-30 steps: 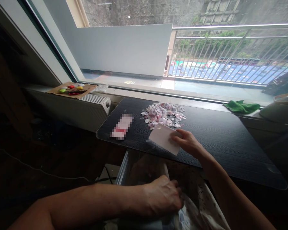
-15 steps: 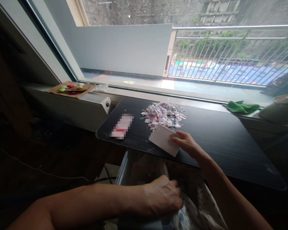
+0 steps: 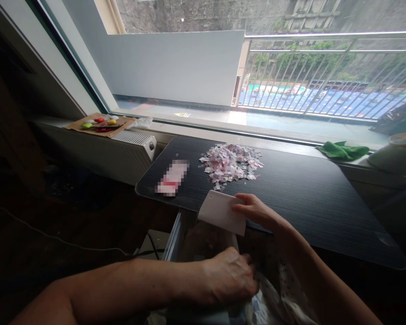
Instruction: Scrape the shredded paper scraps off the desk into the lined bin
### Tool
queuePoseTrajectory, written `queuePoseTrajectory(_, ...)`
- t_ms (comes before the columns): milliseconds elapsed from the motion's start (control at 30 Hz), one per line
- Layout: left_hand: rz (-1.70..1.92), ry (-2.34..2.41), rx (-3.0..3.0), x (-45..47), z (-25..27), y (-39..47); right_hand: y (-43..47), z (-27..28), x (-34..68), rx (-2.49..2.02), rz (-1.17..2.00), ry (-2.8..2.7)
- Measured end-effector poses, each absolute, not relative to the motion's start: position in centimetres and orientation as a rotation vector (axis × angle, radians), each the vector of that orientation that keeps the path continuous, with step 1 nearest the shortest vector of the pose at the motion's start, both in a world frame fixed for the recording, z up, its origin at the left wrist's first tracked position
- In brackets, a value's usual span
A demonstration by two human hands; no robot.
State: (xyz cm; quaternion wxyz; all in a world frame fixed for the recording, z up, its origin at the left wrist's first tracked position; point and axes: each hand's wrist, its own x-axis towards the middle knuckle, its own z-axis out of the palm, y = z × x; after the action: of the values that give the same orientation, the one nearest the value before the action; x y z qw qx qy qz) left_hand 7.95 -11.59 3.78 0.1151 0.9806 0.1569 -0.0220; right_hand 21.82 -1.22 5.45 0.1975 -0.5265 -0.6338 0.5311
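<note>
My right hand (image 3: 252, 208) pinches a stiff white card (image 3: 219, 212) by its right side. The card tilts and slightly bows at the table's near edge, its lower part out over a clear plastic bin (image 3: 174, 239). Behind it, a heap of small torn paper scraps (image 3: 228, 160) lies on the dark table (image 3: 297, 194). Below the table edge, my left hand (image 3: 232, 275) is closed with its fingers curled down, over the bin's right rim; what they grip is hidden. Pale patterned cloth (image 3: 291, 284) shows beside it.
A blurred pink-and-white packet (image 3: 172, 178) lies at the table's left. A green cloth (image 3: 343, 151) and a pale pot (image 3: 395, 155) stand on the sill at right. A radiator (image 3: 138, 144) bears a brown sheet (image 3: 122, 124) with colourful pieces. A cable (image 3: 71, 243) crosses the floor.
My right hand has drawn the card towards me and left, from the table top to beyond its near edge. My left hand has stayed in place.
</note>
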Motion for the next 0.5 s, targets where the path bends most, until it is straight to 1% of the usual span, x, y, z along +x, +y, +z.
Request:
queuePoseTrajectory(67, -0.043, 0.458, 2.879, 8.0, 3.6, -11.6, -1.7, 5.8, 22.2, -1.443, 1.476, -1.881)
queuePoseTrajectory(133, -0.007, 0.471, 2.894, 8.0, 3.2, -11.7, -1.8, 6.2, 23.1, -1.457, 1.389, -1.891)
queuePoseTrajectory(233, 0.021, 0.49, 2.91, 8.0, 2.6, -11.8, -0.9, 6.5, 24.8, -1.541, 1.184, -1.712)
queuePoseTrajectory(333, 0.017, 0.475, 2.924, 8.0, 2.6, -11.9, 0.5, 6.3, 25.7, -1.602, 1.048, -1.531)
queuePoseTrajectory(433, -0.048, 0.47, 2.932, 8.0, 3.0, -11.9, 1.2, 6.0, 25.3, -1.612, 1.008, -1.507)
queuePoseTrajectory(500, -0.072, 0.473, 2.933, 8.0, 3.3, -11.9, 1.1, 6.0, 24.9, -1.597, 1.066, -1.56)
